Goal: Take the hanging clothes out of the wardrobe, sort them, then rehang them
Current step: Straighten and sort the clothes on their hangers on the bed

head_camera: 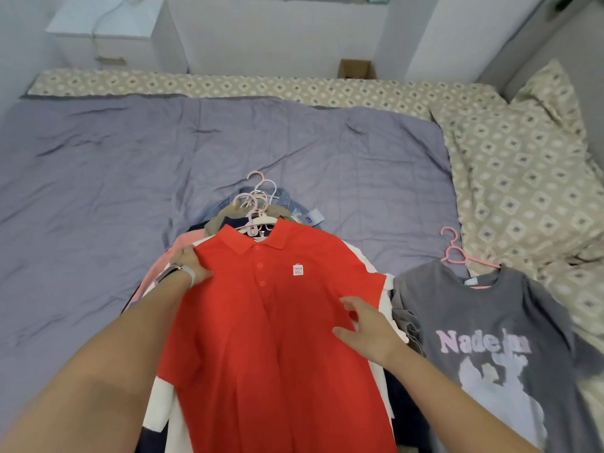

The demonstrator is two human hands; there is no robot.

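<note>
A red polo shirt on a hanger lies on top of a pile of hung clothes on the bed. My left hand grips the shirt's left shoulder, its fingers tucked under the fabric. Fingers spread, my right hand rests flat on the shirt's right side near the sleeve. A bunch of pink and white hanger hooks sticks out at the top of the pile. To the right, apart from the pile, a grey printed T-shirt lies on a pink hanger.
The clothes lie on a grey-purple quilt over a patterned sheet. A patterned pillow sits at the right. A white bedside cabinet and a cardboard box stand behind the bed.
</note>
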